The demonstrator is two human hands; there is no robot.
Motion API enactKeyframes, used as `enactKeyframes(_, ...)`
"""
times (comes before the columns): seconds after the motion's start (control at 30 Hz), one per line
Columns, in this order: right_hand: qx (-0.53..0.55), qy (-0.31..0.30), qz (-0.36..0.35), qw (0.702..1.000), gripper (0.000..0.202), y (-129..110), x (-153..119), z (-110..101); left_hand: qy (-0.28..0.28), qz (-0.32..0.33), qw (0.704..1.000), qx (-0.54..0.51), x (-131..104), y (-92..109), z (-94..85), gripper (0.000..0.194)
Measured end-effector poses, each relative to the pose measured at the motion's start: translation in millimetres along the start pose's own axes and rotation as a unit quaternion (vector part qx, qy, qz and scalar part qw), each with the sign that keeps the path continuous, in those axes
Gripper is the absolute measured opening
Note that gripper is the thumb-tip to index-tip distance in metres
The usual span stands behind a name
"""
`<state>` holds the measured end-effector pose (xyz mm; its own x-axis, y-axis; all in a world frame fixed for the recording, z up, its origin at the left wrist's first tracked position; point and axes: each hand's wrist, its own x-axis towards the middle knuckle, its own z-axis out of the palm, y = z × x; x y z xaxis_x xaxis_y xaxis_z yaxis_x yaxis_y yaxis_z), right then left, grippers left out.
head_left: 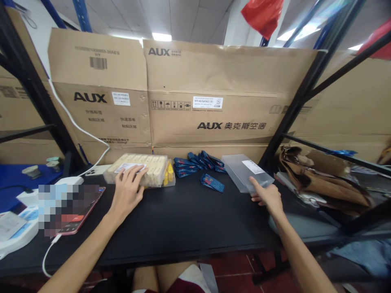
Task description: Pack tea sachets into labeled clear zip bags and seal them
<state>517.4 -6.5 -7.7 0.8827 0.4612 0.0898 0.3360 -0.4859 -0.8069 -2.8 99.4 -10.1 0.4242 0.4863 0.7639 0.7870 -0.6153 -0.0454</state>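
On the left of the black table, my left hand lies with spread fingers on top of a clear box of cream-coloured packets. Some yellow pieces show at that box's right end. My right hand grips the near right corner of a translucent plastic box, thumb on top and fingers at its edge. That box bears a white label and looks empty. Between the two boxes lies a pile of dark blue packets. A single blue packet sits closer to me.
At the left are a phone on a charging cable, white power strips and a second phone. A brown bag lies at the right beyond a black metal post. Cardboard panels stand along the back.
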Motion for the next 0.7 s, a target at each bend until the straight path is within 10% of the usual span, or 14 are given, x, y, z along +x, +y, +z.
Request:
enactKeyframes(0.3,-0.111,0.055,-0.132,0.983,0.055,-2.7,-31.6,-25.9,0.172,0.066,0.983,-0.026,-8.0,19.0,-20.7,0.071)
enactKeyframes(0.47,0.077,0.015,-0.278,0.957,0.041,-9.9,-75.2,-15.5,0.251,0.126,0.959,-0.046,-12.6,58.5,-25.5,0.056)
enactKeyframes(0.57,0.275,-0.146,-0.225,0.923,0.046,-27.7,-132.1,2.5,0.256,0.137,0.955,-0.059,-17.7,75.5,-24.2,0.048)
enactKeyframes(0.7,0.479,-0.451,-0.079,0.749,0.063,-62.1,-214.5,22.3,0.249,0.171,0.951,-0.06,-27.1,79.7,-19.2,0.044)
